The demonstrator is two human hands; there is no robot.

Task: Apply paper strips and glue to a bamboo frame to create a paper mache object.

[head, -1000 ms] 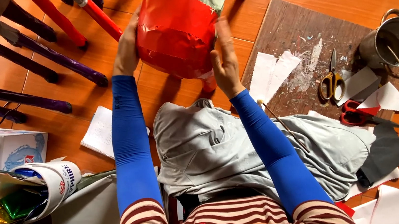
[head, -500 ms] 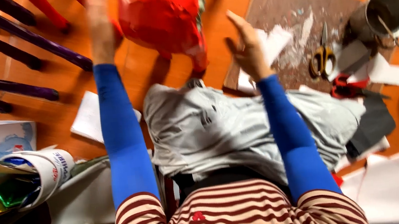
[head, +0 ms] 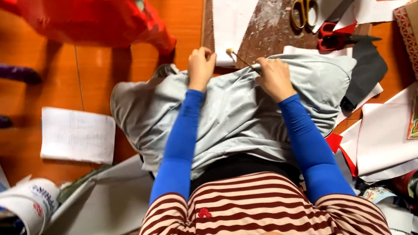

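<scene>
Head view shows two hands over a grey fabric lap: the left hand (head: 200, 66) is clenched on the cloth, and the right hand (head: 273, 76) pinches one thin wooden stick with a pale tip (head: 240, 59). Far on the scuffed brown board (head: 282, 27) lie one pair of yellow-handled scissors (head: 302, 3) and two white paper strips (head: 232, 16).
</scene>
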